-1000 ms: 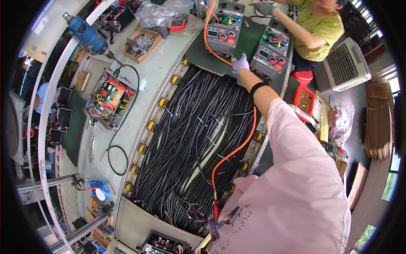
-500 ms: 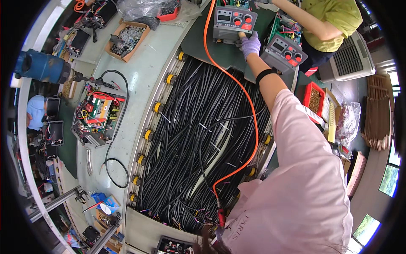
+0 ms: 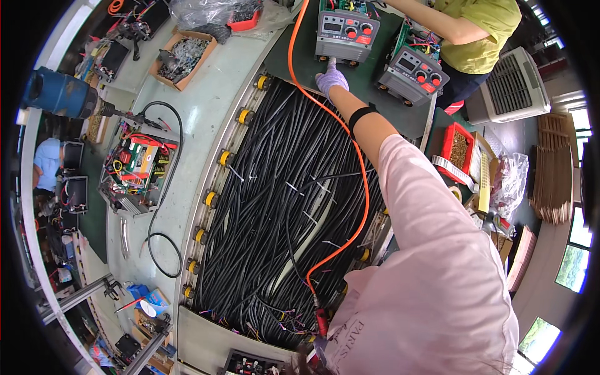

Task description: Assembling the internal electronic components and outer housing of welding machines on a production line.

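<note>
Grip state: cannot tell | right hand (image 3: 332,79) fingertip touches front foot of grey welding unit (image 3: 346,30) | left hand unseen

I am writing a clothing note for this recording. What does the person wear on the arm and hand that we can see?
Only one arm shows. The hand wears a thin lilac glove. A black band circles the forearm above the wrist. A loose pale pink sleeve covers the upper arm, part of a pink top with small dark lettering near the hem.

An electronics assembly workshop: grey welding machines (image 3: 345,30) on a green bench (image 3: 294,50), an opened unit (image 3: 134,169), bundled black cables (image 3: 281,206) on a conveyor.
</note>
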